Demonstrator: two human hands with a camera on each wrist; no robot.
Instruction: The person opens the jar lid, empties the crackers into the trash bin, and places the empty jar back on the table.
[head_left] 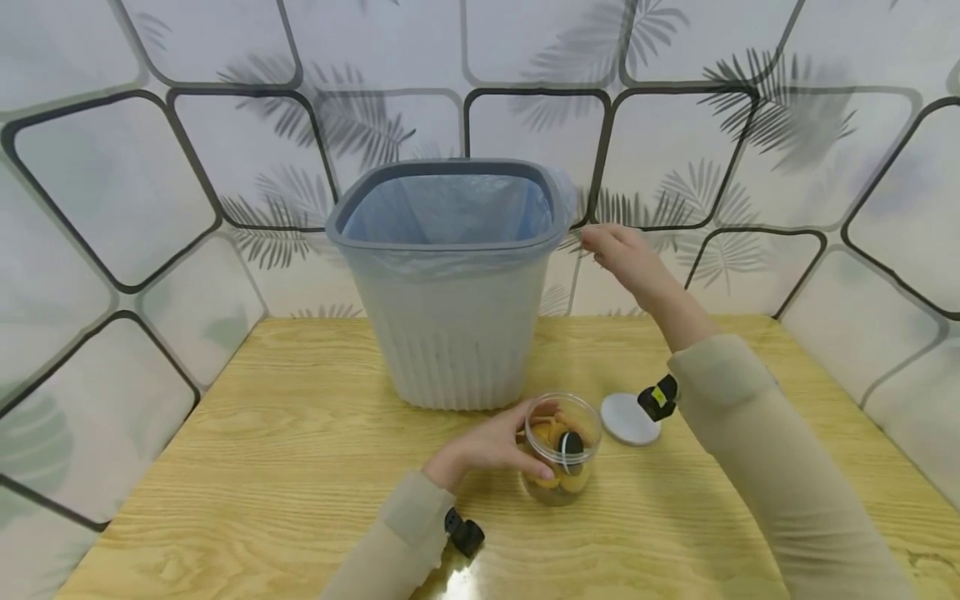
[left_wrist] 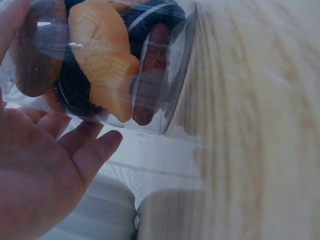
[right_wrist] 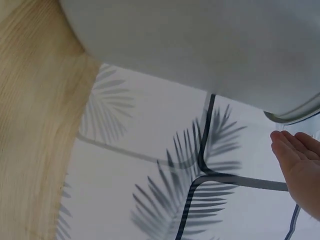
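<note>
A clear open jar [head_left: 561, 454] of biscuits stands on the wooden table [head_left: 285, 450] in front of a grey bin [head_left: 450, 342]. My left hand [head_left: 491, 446] grips the jar from its left side, thumb and fingers curled round it. The left wrist view shows the jar [left_wrist: 150, 65] close up, with a fish-shaped cracker [left_wrist: 102, 55] and dark sandwich biscuits inside, and my left hand [left_wrist: 50, 175] beside it. My right hand [head_left: 618, 250] is raised beside the bin's right rim, fingers straight, holding nothing. The right wrist view shows those fingers [right_wrist: 297, 155] just off the bin [right_wrist: 200, 45].
The jar's white lid [head_left: 627, 419] lies flat on the table, right of the jar. The bin is lined with a thin bluish bag [head_left: 450, 212]. Panelled walls with a leaf pattern [head_left: 112, 183] close in the table at the back and both sides.
</note>
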